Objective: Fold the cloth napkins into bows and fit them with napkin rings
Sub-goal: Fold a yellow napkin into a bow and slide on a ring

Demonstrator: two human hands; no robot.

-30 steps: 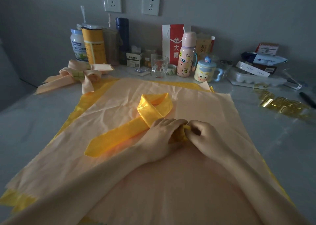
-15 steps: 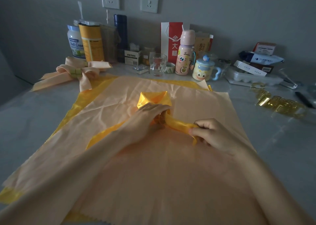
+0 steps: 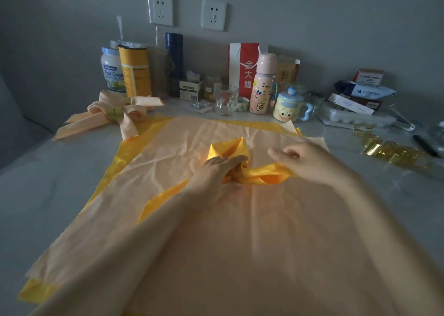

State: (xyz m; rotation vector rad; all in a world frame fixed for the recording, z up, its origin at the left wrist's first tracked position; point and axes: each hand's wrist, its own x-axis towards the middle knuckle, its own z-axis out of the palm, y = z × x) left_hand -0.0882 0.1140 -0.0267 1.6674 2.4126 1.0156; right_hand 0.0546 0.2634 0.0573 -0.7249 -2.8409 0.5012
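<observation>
Landmark: peach cloth (image 3: 168, 164), spread flat and wrinkled over the table (image 3: 48, 183), with a yellow underlayer (image 3: 134, 145) peeking out along its left and far edges.
Yellow napkin (image 3: 228, 148): dead centre on the peach cloth, folded into a long band. One loop up toward the cloth's far edge, one tail running toward its near-left corner, the other tail drawn out to the right.
Left hand (image 3: 216, 171): down on the band's crossing at the centre of the peach cloth, curled over the gathered middle and gripping it.
Right hand (image 3: 310, 163): just right of centre over the peach cloth, blurred, lying over the right tail with loosely extended fingers pointing left. Gripping the tail or merely resting on it: impossible to tell.
Finished bow (image 3: 125, 113): off the far-left corner of the peach cloth, same peach fabric, cinched at the middle by a pale ring (image 3: 115, 112).
Gold napkin rings (image 3: 389, 151): heaped off the right edge of the peach cloth, well apart from both hands.
Backdrop: beyond the far edge of the peach cloth, a row against the wall with a yellow tin (image 3: 134, 71), a clear glass (image 3: 227, 100), a pink bottle (image 3: 263, 85) and a cartoon mug (image 3: 287, 107).
</observation>
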